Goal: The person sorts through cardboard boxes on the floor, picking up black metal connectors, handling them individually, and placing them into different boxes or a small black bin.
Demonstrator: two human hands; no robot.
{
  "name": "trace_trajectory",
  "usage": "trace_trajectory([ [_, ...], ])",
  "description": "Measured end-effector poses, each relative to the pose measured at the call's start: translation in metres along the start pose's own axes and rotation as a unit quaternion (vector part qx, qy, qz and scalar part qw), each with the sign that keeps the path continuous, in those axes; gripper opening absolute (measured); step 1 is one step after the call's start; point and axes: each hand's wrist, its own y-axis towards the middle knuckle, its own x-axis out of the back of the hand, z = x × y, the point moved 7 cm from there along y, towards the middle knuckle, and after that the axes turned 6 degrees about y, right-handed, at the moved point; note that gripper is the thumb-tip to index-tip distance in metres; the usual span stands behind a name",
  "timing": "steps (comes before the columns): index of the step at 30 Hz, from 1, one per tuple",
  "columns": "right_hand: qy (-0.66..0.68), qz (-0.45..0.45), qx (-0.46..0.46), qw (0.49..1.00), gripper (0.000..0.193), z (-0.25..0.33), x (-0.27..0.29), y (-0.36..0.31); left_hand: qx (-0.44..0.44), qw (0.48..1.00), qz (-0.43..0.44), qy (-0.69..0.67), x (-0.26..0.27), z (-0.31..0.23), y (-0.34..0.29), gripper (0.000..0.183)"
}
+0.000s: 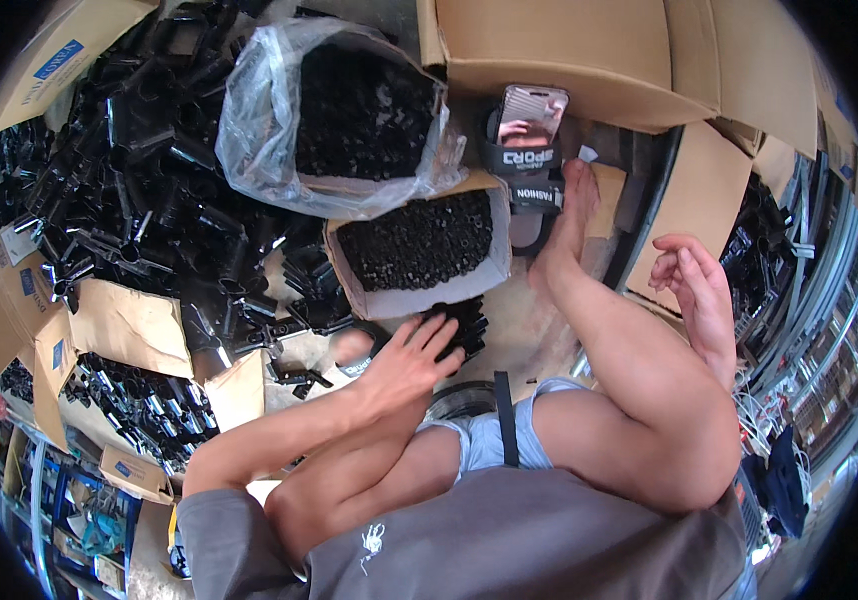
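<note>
1. Across the pale shorts at the nearest part of the scene runs a dark strap; just beyond them sits a dark round object, partly hidden.
2. Past the left thigh, the left grip is turned back-up with its fingers spread, fingertips at a cluster of black tube pieces; I cannot tell whether it has hold of one.
3. Beside the right leg, the right grip is raised, fingers loosely bent and partly open, with nothing visible in it.
4. Those black tube pieces are just beside the near edge of a small open carton, which stands on the floor and holds many small black pieces.
5. Right of that carton, the bare right foot is next to dark sandals; a phone rests over the farther one.
6. Over to the left, a heap of black parts spreads widely, beyond torn cardboard.
7. Behind the small carton's far edge, a larger container with a clear plastic liner holds more black parts.
8. Farthest, a big brown box stands beyond the sandals.
</note>
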Motion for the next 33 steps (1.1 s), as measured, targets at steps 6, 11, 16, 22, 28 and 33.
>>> trace_trajectory([
  [6, -0.025, -0.054, 0.025, 0.998, 0.029, 0.019, 0.002, -0.007, 0.033, 0.915, -0.379, 0.136, 0.317, 0.082, -0.019, 0.026],
  [11, -0.006, -0.041, 0.046, 0.998, 0.029, 0.013, 0.012, 0.012, 0.417, 0.726, -0.469, 0.281, 0.551, 0.3, -0.084, 0.027],
  [16, -0.09, -0.024, -0.026, 0.995, 0.038, 0.029, -0.004, 0.008, 0.635, 0.729, -0.14, 0.215, 0.586, 0.467, -0.149, 0.054],
  [22, 0.0, -0.043, -0.078, 0.996, 0.036, 0.047, -0.021, 0.009, 0.674, 0.688, -0.113, 0.244, 0.57, 0.529, -0.103, 0.102],
  [28, -0.019, -0.068, -0.065, 0.995, 0.038, 0.002, 0.027, 0.043, 0.501, 0.66, -0.379, 0.412, 0.535, 0.509, -0.142, 0.091],
  [33, 0.283, -0.282, -0.013, 0.917, 0.04, -0.09, -0.05, 0.124, 0.583, 0.675, -0.368, 0.262, 0.554, 0.563, -0.113, 0.108],
])
